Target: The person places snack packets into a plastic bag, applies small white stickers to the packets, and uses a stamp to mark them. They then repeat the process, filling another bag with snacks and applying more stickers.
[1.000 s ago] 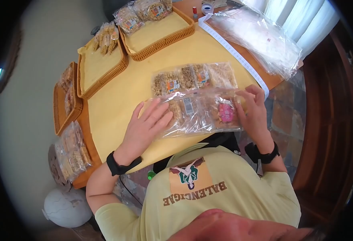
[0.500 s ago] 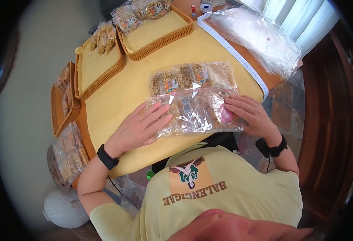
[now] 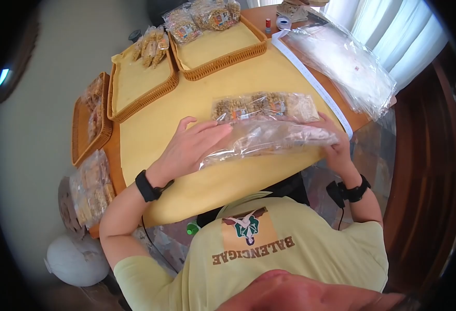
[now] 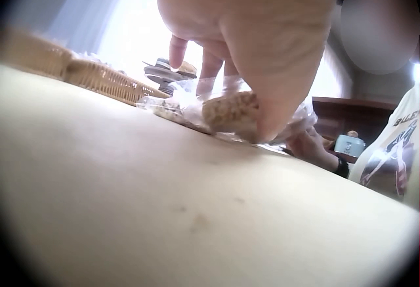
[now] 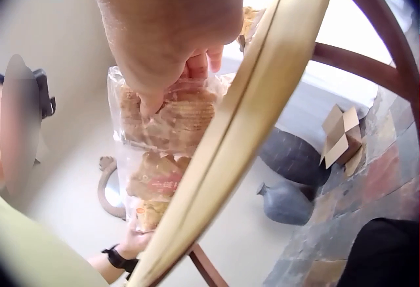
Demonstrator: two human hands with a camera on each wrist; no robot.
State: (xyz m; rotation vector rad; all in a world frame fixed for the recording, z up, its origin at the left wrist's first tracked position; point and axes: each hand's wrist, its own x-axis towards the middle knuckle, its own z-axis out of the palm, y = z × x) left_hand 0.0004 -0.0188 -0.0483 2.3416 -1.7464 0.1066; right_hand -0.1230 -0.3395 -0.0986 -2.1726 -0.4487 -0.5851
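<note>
Both hands hold a clear plastic bag of snack pieces (image 3: 269, 137) by its ends, its near side tipped up off the table. At its left end is my left hand (image 3: 189, 142), with the thumb on the near side and fingers beyond, around a nutty piece (image 4: 230, 111) in the left wrist view. The right hand (image 3: 337, 147) pinches the other end. In the right wrist view, the bag's brown pieces (image 5: 187, 123) show through the plastic below the right hand (image 5: 174, 44). Just behind lies a row of packed nut snacks (image 3: 259, 106), flat on the yellow cloth.
Wicker baskets (image 3: 223, 59) with bagged snacks line the far and left sides of the yellow-covered table (image 3: 186, 192). A measuring tape (image 3: 316, 83) and a stack of clear bags (image 3: 347, 62) lie at the right. Another snack pack (image 3: 92, 189) sits at the left edge.
The bag lay flat under the hands; now its near side is raised and tilted. The right hand has gone from resting on top to gripping the bag's end. The head view has shifted slightly.
</note>
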